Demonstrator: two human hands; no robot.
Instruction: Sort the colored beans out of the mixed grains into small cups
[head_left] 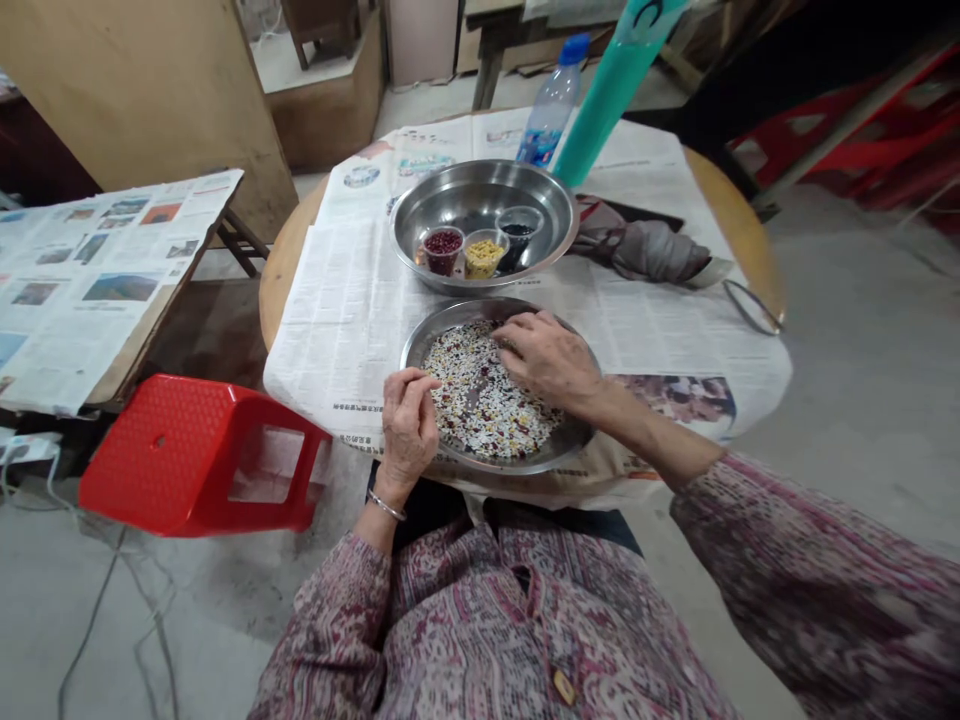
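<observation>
A round steel tray [420, 352] in front of me holds mixed white grains [501, 425] with dark red, yellow and black beans among them. My left hand [410, 425] is at the tray's left rim, its fingers bent and drawn together over the edge; anything between them is too small to see. Reaching in from the right, my right hand [551, 362] is over the grains with its fingers curled down and the tips close together. What those tips hold, if anything, is hidden. Beyond the tray, a steel basin [480, 180] holds cups of red beans [442, 250], yellow beans [484, 256] and black beans [519, 232].
Newspaper [337, 290] covers the round table. Behind the basin stand a plastic bottle [551, 110] and a tall teal container [611, 100]. A folded grey umbrella [645, 245] lies at right. A red stool [187, 455] and a newspaper-covered table [97, 290] are at left.
</observation>
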